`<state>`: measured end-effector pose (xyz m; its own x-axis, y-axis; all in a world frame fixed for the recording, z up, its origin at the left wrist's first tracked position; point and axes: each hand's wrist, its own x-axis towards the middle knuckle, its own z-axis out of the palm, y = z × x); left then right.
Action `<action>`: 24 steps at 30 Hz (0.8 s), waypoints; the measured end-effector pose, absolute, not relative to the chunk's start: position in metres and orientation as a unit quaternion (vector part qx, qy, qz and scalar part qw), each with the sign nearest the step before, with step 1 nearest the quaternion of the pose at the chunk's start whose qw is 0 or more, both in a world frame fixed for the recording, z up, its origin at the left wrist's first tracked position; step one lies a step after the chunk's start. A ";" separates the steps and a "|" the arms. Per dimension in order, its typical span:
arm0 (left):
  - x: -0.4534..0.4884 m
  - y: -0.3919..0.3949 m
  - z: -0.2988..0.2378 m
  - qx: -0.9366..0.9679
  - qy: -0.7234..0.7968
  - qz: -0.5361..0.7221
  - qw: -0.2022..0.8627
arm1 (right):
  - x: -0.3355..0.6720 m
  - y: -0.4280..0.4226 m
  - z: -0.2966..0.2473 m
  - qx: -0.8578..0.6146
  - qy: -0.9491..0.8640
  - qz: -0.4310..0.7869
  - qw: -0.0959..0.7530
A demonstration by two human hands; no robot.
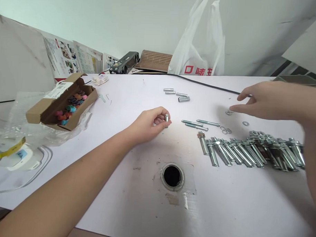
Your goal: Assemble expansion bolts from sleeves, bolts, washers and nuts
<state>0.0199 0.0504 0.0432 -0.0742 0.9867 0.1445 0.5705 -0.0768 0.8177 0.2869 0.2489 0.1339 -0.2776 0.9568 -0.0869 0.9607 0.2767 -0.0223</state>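
Note:
My left hand is closed around a silver anchor bolt, held upright between thumb and fingers; its lower part is mostly hidden. My right hand reaches in from the right, thumb and forefinger apart, its fingertips just above a flat washer. Another washer lies below that hand, and several thin rings lie nearer me. Between the hands rest three long bolts. Several metal sleeves lie farther back. A row of assembled anchor bolts with nuts stretches along the right side, partly behind my right forearm.
A round hole opens in the white table in front of me. At left sits an open cardboard box of coloured pieces, beside plastic wrap and a white cabled device. A black cable crosses behind; a white bag stands at back.

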 end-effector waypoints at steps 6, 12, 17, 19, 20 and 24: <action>0.017 0.050 0.048 0.607 0.636 0.357 0.315 | 0.282 0.271 0.093 0.605 0.783 -0.081 0.118; 0.016 0.049 0.044 0.584 0.632 0.361 0.359 | 0.292 0.280 0.087 0.593 0.784 -0.140 0.117; 0.015 0.049 0.045 0.584 0.631 0.359 0.364 | 0.297 0.286 0.087 0.596 0.780 -0.162 0.098; 0.016 0.049 0.046 0.582 0.633 0.358 0.364 | 0.299 0.287 0.087 0.600 0.777 -0.167 0.090; 0.016 0.049 0.046 0.580 0.634 0.359 0.364 | 0.299 0.287 0.087 0.600 0.777 -0.172 0.087; 0.017 0.050 0.047 0.577 0.634 0.360 0.370 | 0.303 0.289 0.088 0.589 0.780 -0.195 0.084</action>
<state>0.0175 0.0501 0.0470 -0.0616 0.9966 -0.0543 0.4647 0.0768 0.8821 0.3030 0.2889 0.0880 -0.2915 0.8857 -0.3612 0.9516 0.2299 -0.2041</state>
